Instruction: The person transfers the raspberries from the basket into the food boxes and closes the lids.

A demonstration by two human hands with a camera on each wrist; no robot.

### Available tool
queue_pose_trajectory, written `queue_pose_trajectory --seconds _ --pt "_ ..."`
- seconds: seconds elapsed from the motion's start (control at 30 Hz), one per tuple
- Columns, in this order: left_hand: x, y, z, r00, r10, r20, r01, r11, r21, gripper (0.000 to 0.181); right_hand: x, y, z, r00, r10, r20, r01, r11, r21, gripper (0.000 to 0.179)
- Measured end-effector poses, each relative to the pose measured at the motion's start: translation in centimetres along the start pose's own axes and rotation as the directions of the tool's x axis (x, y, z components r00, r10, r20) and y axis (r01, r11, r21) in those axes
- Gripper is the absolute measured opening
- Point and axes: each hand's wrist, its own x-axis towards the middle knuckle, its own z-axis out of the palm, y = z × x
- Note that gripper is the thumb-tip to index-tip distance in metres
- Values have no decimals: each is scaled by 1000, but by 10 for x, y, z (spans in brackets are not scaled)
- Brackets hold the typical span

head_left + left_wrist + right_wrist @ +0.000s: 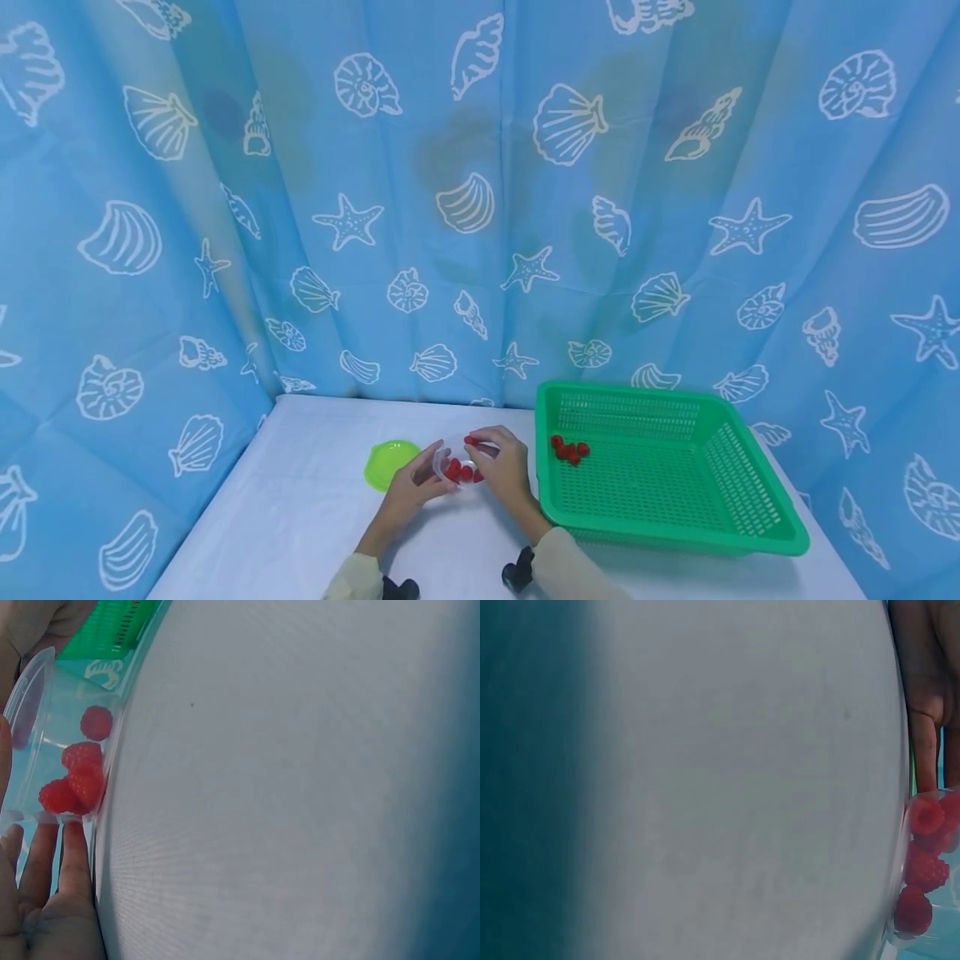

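A clear plastic container [442,461] with several raspberries [84,780] at its bottom stands on the white-covered table. My left hand [408,492] grips it from the left side, fingertips against its wall. Over the container's right rim, my right hand [506,467] pinches a single raspberry [471,440] between thumb and fingers. Behind the left hand lies a lime-green lid [390,463], partly covered by that hand. The right wrist view shows raspberries [922,870] through the clear wall, with the left fingers touching its far side.
To the right stands a large green plastic basket [675,533] with perforated walls. A small cluster of raspberries [572,452] lies in its left back part. A blue curtain [420,275] with white shell prints hangs behind the table [300,467] and along its sides.
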Motion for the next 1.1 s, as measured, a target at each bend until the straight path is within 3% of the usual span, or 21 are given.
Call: queue_pose_trajectory --seconds 0.53,1.1 --pt "-1 0 0 1000 9 -1 -9 1000 -13 82 -1 7 4 995 -92 41 96 991 -98 20" --pt "1 1 -2 999 34 21 -34 999 -30 79 -3 3 4 986 -133 104 157 948 -276 20"
